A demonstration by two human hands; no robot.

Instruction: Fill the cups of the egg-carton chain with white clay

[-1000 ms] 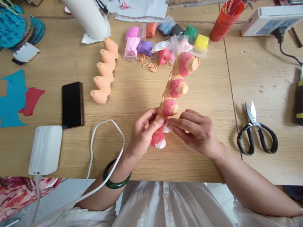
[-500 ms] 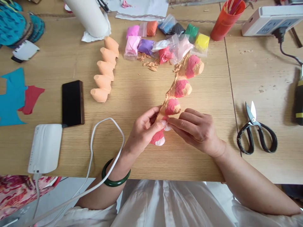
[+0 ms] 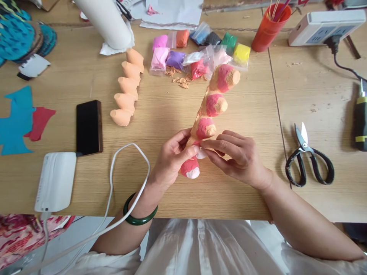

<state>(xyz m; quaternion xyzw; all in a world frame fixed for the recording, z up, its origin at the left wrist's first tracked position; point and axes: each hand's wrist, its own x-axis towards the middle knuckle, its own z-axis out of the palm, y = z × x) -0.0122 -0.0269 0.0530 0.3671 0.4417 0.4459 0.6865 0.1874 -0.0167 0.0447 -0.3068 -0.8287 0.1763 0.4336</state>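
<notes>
Since half a second ago, the clay piece [image 3: 213, 104] has swung its far end slightly left. Left hand [image 3: 172, 162] and right hand [image 3: 239, 158] each pinch its near end, fingertips closed, over the table [image 3: 243, 114]. Scissors [image 3: 309, 162] lie right, a phone [image 3: 88, 126] left.

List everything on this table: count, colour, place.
peach foam strip with pink clay bumps: one, peach and pink, centre, held in both hands
plain peach bumpy foam strip: one, peach, left of centre
small bags of modelling clay: several, mixed colours, far centre
orange plastic cup: one, orange, far right
black-handled scissors: one, black and steel, right
black phone: one, black, left
white power strip: one, white, far right corner
blue and red paper cut-outs: several, left edge
left hand: one, green bangle on wrist, fingers gripping strip's near end
right hand: one, fingers pinching same end
</notes>
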